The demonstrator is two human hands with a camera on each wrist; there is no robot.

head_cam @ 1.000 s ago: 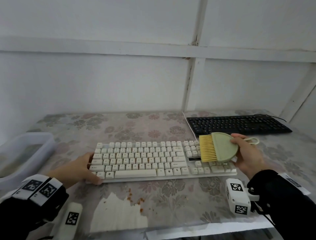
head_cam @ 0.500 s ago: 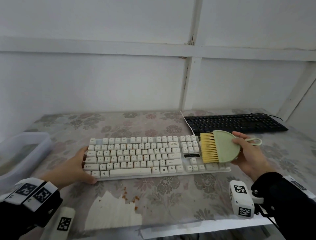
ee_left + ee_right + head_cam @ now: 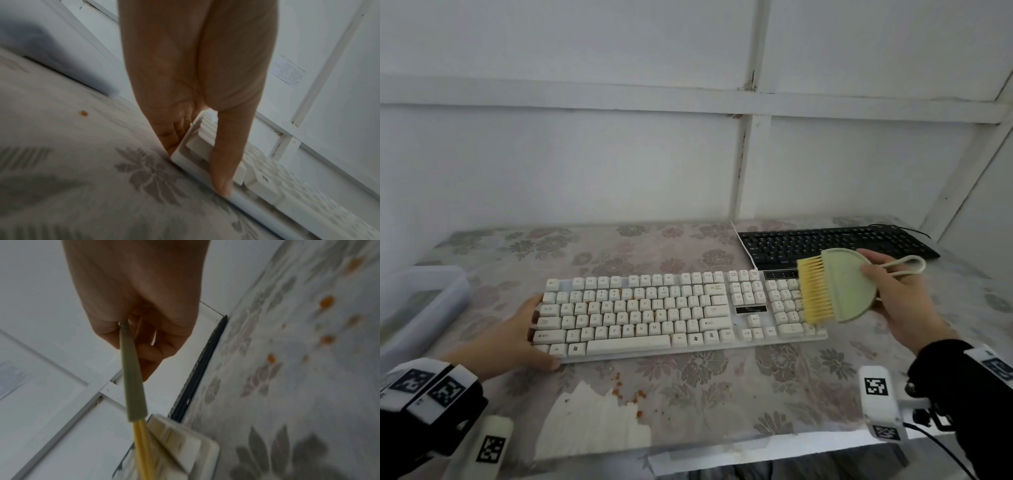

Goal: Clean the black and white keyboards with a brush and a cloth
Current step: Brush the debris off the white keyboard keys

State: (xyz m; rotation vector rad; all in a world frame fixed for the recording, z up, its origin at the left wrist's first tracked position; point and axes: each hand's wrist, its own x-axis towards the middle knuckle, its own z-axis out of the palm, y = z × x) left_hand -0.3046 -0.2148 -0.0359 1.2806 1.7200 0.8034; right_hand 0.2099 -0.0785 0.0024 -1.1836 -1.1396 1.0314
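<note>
The white keyboard [image 3: 654, 308] lies across the middle of the flowered table, with orange crumbs between some keys. My left hand [image 3: 534, 342] grips its left front corner; in the left wrist view the thumb [image 3: 224, 162] lies along the front edge of the white keyboard [image 3: 267, 183] and the fingers sit against its end. My right hand [image 3: 876, 284] holds a green brush [image 3: 839, 287] with yellow bristles over the number pad at the right end. The brush [image 3: 133, 386] points down at the white keyboard [image 3: 185, 443]. The black keyboard [image 3: 825, 243] lies behind, at the back right. No cloth is in view.
A clear plastic bin [image 3: 421, 301] stands at the table's left edge. Orange crumbs [image 3: 626, 394] lie in front of the white keyboard, beside a torn white patch [image 3: 592, 421] in the table cover. A white panelled wall closes the back.
The brush has shifted toward the right end of the white keyboard, from near the arrow keys to the number pad. My left hand keeps its hold on the left corner.
</note>
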